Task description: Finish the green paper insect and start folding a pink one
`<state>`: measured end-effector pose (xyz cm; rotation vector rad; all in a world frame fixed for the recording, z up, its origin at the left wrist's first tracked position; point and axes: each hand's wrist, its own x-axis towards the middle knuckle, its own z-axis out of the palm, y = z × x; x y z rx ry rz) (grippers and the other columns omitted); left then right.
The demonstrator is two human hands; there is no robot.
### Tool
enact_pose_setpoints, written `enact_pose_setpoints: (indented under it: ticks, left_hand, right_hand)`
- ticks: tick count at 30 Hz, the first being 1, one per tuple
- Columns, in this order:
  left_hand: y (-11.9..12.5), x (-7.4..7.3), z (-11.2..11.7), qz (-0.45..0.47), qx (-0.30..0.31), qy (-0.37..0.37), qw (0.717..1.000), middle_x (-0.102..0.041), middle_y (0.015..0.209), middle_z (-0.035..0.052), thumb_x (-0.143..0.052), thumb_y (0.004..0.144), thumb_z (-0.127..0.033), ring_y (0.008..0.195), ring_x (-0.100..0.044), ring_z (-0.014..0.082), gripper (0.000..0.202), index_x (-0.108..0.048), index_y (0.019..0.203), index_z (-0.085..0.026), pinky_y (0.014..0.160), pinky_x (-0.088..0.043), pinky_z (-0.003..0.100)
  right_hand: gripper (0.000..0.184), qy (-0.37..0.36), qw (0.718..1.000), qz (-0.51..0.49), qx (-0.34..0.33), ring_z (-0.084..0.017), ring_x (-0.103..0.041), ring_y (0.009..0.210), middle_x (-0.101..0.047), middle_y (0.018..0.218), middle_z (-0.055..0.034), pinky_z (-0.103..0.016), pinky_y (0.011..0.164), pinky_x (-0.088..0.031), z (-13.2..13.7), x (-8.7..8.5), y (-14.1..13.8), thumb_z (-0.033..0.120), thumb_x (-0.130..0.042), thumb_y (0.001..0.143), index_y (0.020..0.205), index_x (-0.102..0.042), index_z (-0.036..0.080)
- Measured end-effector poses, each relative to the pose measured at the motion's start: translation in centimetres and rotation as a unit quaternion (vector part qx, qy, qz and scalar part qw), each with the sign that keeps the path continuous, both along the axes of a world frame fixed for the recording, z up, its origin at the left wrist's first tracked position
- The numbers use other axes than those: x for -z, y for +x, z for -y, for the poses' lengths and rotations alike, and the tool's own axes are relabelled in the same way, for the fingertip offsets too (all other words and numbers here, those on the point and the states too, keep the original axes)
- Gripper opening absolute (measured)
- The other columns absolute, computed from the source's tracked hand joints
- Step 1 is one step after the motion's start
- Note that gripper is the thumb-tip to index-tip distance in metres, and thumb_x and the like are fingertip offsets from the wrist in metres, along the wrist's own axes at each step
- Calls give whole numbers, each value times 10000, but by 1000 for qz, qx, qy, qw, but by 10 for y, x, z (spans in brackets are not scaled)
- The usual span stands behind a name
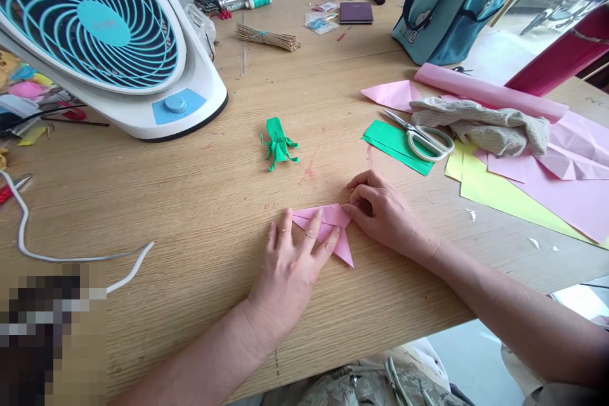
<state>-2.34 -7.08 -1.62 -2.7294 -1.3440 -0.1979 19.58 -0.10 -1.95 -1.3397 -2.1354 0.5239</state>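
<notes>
A folded piece of pink paper (pixel 328 219) lies on the wooden table, with one pointed flap reaching toward me. My left hand (pixel 295 260) rests on it with fingers spread, pressing it flat and covering part of it. At the paper's right corner is my right hand (pixel 383 212), its fingers curled and the thumb touching the edge; whether it pinches the corner is hard to make out. Beyond my hands stands a green folded-paper insect (pixel 278 143) with thin bent legs.
Scissors (pixel 428 139) lie on green paper (pixel 394 149) to the right, near a grey cloth (pixel 480 127) and pink and yellow sheets (pixel 509 200). A fan (pixel 176 104) stands at left, a blue bag (pixel 442 6) at back right. A white cord (pixel 71 259) crosses the left side.
</notes>
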Motion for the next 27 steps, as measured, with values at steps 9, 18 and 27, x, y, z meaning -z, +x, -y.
enact_pose_setpoints:
  ticks: [9, 18, 27]
  left_hand:
    - [2, -2, 0, -36, -4, -29, 999, -405, 1579, 110, -532, 842, -25, 1390, -390, 508, 718, -459, 1480, -346, 983, -453, 745]
    - [-1, -8, -9, -86, 49, -101, 990, -226, 1668, 22, -386, 852, 5, 1527, -218, 316, 754, -319, 1553, -265, 1152, -342, 644]
    - [-6, 1, -11, -64, 66, -134, 987, -196, 1676, 30, -416, 853, -22, 1525, -210, 339, 778, -264, 1570, -283, 1152, -280, 684]
  right_hand:
    - [175, -51, 999, 2, -13, -166, -585, 836, -591, 1041, -90, -307, 746, -482, -6, -7, 3, 126, -640, 835, 699, -544, 177]
    - [193, -63, 998, -16, -9, -139, -529, 722, -554, 858, -35, -285, 676, -436, -8, -5, 5, 158, -667, 835, 695, -536, 178]
    - [168, -126, 972, -159, -117, -149, -594, 792, -634, 903, -43, -274, 697, -471, -15, -1, 13, 262, -648, 906, 774, -579, 185]
